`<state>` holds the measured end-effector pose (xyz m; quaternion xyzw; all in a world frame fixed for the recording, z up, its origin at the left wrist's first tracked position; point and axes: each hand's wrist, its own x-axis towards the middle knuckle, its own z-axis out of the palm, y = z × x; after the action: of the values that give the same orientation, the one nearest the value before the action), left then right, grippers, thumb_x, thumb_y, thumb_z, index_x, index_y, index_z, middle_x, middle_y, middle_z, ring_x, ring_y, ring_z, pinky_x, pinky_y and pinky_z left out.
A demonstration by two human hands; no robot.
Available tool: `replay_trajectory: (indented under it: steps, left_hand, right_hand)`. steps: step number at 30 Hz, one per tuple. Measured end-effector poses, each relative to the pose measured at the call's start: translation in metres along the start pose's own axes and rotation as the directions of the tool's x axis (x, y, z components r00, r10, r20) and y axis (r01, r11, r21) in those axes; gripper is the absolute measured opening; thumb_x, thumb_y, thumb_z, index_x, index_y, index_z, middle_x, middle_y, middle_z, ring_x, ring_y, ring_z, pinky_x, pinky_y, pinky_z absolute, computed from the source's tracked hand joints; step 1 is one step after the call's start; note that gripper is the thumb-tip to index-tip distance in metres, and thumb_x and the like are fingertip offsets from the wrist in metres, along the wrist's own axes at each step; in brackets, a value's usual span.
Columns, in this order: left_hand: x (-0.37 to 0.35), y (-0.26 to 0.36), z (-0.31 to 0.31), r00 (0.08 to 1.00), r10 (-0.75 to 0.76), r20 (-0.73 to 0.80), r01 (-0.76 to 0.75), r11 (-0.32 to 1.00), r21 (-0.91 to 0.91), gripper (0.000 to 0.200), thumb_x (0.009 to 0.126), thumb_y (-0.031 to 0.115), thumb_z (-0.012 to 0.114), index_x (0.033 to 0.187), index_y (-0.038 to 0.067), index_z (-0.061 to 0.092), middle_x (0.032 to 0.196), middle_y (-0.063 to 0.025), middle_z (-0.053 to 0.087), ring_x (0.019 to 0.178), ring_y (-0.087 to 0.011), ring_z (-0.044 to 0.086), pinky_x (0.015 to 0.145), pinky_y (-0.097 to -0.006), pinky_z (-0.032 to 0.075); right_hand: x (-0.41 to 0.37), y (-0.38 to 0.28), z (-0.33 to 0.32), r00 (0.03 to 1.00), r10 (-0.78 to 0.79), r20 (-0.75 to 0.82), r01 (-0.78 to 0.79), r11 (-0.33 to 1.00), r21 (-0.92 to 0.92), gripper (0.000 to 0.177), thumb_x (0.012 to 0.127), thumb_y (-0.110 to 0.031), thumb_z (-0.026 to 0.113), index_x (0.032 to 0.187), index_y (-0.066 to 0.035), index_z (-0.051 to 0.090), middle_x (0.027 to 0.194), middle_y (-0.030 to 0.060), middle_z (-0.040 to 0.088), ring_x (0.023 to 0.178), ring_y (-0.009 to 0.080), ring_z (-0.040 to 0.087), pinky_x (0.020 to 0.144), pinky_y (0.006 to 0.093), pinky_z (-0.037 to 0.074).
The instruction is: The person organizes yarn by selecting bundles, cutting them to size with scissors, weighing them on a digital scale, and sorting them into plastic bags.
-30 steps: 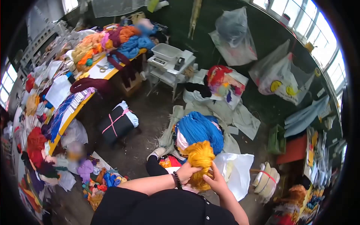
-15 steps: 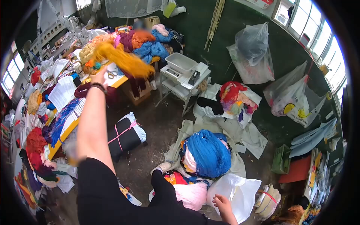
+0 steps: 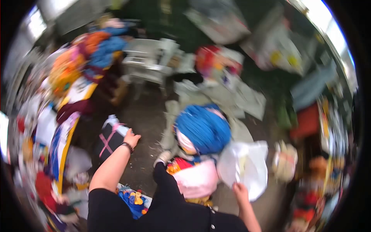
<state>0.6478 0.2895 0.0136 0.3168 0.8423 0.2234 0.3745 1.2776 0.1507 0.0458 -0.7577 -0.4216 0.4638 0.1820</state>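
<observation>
My left hand (image 3: 132, 138) is over the floor, beside a black bundle (image 3: 110, 140) tied with pink string; its fingers are apart and nothing shows in them. My right hand (image 3: 240, 190) is at the lower edge of a white plastic bag (image 3: 249, 166), its fingers closed on the bag's edge. A large blue yarn bundle (image 3: 203, 127) lies on pale cloth in the middle of the floor. Below it sits a pink bundle (image 3: 196, 179) near my leg. The orange-yellow yarn (image 3: 63, 69) rests on the table at the upper left. The whole view is blurred by motion.
A long table (image 3: 69, 154) heaped with yarn and papers runs down the left. A white stand (image 3: 145, 62) is at the back. Plastic bags (image 3: 220, 21) hang on the green wall. A shelf of stacked goods (image 3: 326, 131) is at the right, near a pale bundle (image 3: 285, 161).
My left hand has let go of the orange-yellow yarn and come down toward me. My right hand has moved up to the white bag and closed. The head view has turned right and down.
</observation>
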Motion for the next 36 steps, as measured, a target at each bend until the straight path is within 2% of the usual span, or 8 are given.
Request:
replay_trajectory:
  steps: [7,10,13,15,18,23,33,36]
  left_hand:
    - [-0.151,0.126,0.168,0.724,0.338,0.601,-0.345,0.932,-0.109,0.081,0.076,0.007,0.071,0.144,0.006,0.027,0.137,-0.0216,0.043,0.109,-0.0227,0.057,0.087,-0.0335,0.050]
    - [-0.194,0.161,0.258,0.442,0.671,0.595,-0.791,0.604,-0.094,0.079,0.077,0.016,0.072,0.141,0.000,0.030,0.136,-0.0225,0.043,0.121,-0.0327,0.048,0.102,-0.0391,0.038]
    - [-0.241,0.200,0.351,0.395,0.737,0.549,-0.846,0.525,-0.096,0.090,0.073,0.024,0.076,0.142,-0.002,0.025,0.141,-0.0268,0.034,0.132,-0.0376,0.032,0.108,-0.0400,0.028]
    - [-0.253,0.220,0.401,0.431,0.773,0.466,-0.865,0.501,-0.032,0.099,0.070,0.028,0.078,0.144,-0.002,0.019,0.143,-0.0290,0.026,0.135,-0.0392,0.026,0.110,-0.0408,0.026]
    - [-0.238,0.216,0.449,0.530,0.742,0.410,-0.845,0.504,0.180,0.101,0.069,0.022,0.076,0.146,0.000,0.015,0.135,-0.0274,0.035,0.128,-0.0388,0.033,0.106,-0.0413,0.030]
    - [-0.189,0.172,0.458,0.640,0.511,0.574,-0.500,0.844,-0.194,0.074,0.074,0.004,0.064,0.141,-0.002,0.031,0.086,-0.0031,0.059,0.071,-0.0100,0.054,0.068,-0.0246,0.046]
    - [-0.186,0.193,0.442,0.671,0.468,0.576,-0.221,0.867,-0.447,0.052,0.083,-0.004,0.056,0.133,-0.004,0.042,0.115,-0.0107,0.060,0.103,-0.0132,0.057,0.091,-0.0267,0.043]
    - [-0.182,0.194,0.440,0.673,0.441,0.594,-0.194,0.880,-0.434,0.052,0.082,-0.004,0.057,0.133,-0.004,0.042,0.118,-0.0108,0.058,0.106,-0.0141,0.056,0.094,-0.0276,0.042]
  right_hand:
    - [-0.007,0.033,-0.075,0.872,0.188,-0.452,0.077,0.859,0.506,0.021,0.090,-0.020,0.059,0.104,-0.004,0.063,0.090,0.0042,0.066,0.077,0.0112,0.062,0.064,0.0261,0.052]
    - [0.043,0.067,-0.090,0.884,0.167,-0.437,-0.025,0.949,0.314,0.024,0.089,-0.017,0.056,0.108,-0.002,0.061,0.093,0.0081,0.065,0.079,0.0159,0.064,0.063,0.0293,0.053]
    - [0.113,0.114,-0.082,0.923,0.229,-0.311,-0.212,0.973,0.087,0.028,0.084,-0.021,0.055,0.104,-0.003,0.065,0.097,0.0170,0.066,0.091,0.0312,0.063,0.082,0.0369,0.050]
    - [0.127,0.081,-0.089,0.922,0.386,-0.005,-0.386,0.922,-0.024,0.030,0.083,-0.015,0.051,0.108,-0.001,0.062,0.099,0.0173,0.065,0.081,0.0259,0.066,0.067,0.0366,0.054]
    - [0.173,0.145,-0.043,0.931,0.359,0.066,-0.326,0.900,-0.288,0.027,0.081,-0.013,0.053,0.104,-0.003,0.064,0.100,0.0179,0.066,0.086,0.0296,0.065,0.073,0.0394,0.053]
    - [0.251,0.196,0.017,0.958,0.241,0.153,-0.103,0.793,-0.600,0.025,0.079,-0.012,0.057,0.101,-0.007,0.067,0.106,0.0183,0.065,0.096,0.0347,0.063,0.083,0.0434,0.050]
    - [0.382,0.159,0.065,0.986,-0.165,-0.018,0.134,0.856,-0.500,0.040,0.084,-0.029,0.064,0.119,-0.010,0.060,0.118,0.0133,0.059,0.109,0.0316,0.057,0.090,0.0419,0.048]
    - [0.374,0.133,0.071,0.948,0.266,0.176,-0.147,0.854,-0.499,0.039,0.080,-0.033,0.068,0.110,-0.009,0.065,0.114,0.0126,0.061,0.105,0.0312,0.059,0.087,0.0436,0.049]
